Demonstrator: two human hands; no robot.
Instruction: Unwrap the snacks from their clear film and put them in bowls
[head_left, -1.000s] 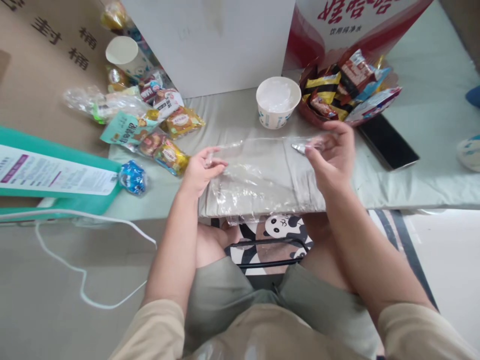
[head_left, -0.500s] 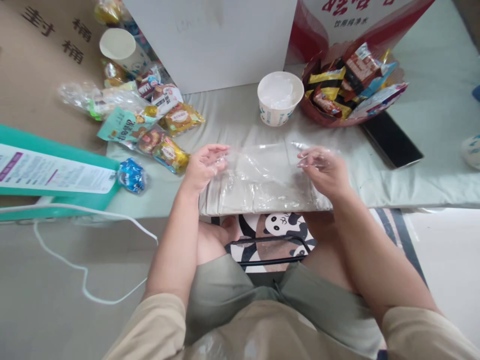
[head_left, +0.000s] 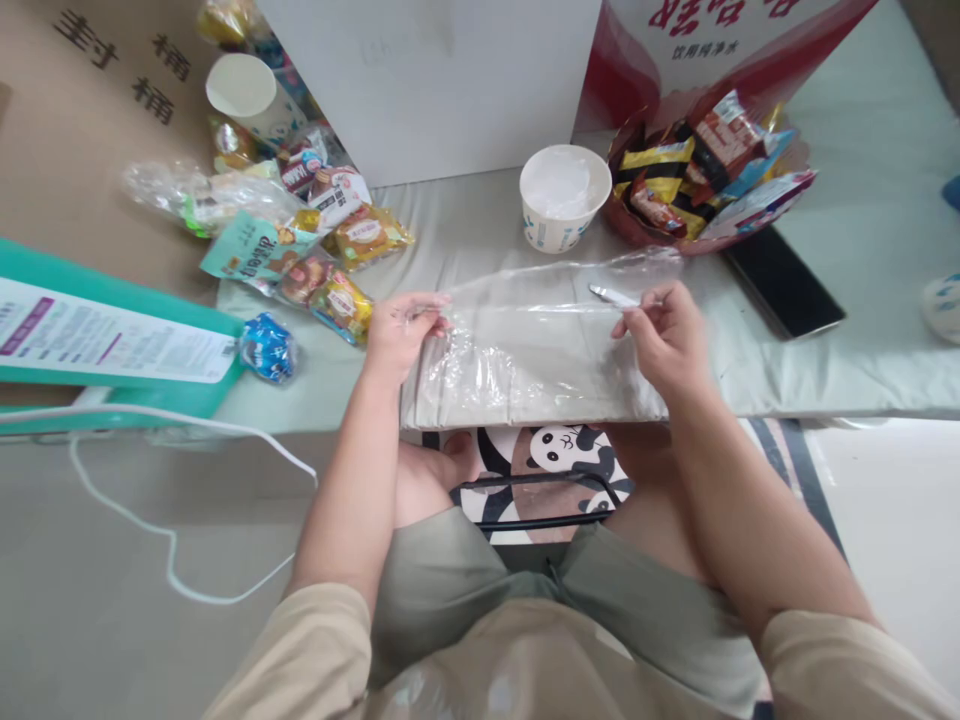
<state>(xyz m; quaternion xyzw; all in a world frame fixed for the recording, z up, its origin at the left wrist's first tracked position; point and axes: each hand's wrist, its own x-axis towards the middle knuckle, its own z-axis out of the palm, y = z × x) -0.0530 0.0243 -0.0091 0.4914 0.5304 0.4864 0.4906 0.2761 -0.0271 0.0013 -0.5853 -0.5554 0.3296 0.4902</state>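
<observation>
A clear plastic bag (head_left: 525,350) is spread between my two hands, low over the near edge of the covered table. My left hand (head_left: 405,330) pinches the bag's upper left corner between thumb and fingers. On the other side, my right hand (head_left: 666,335) has its fingers closed on the bag's right part. A narrow whitish strip with a dark tip (head_left: 615,297) sticks out to the left from the right fingertips; its kind is unclear. Beyond the bag stands a white paper cup (head_left: 564,200) with something pale and translucent inside.
Wrapped snacks (head_left: 367,235) are heaped at the left, near another paper cup (head_left: 244,95) and a blue wrapped item (head_left: 268,347). At the right are a basket of snacks (head_left: 645,238) and a dark phone (head_left: 787,285). Behind stands a white box (head_left: 450,80). A white cable (head_left: 172,540) hangs at left.
The bag's upper edge has lifted and its film stretches wider. My right hand has shifted slightly right, and the whitish strip shows more plainly at its fingertips. The left hand stays nearly in place.
</observation>
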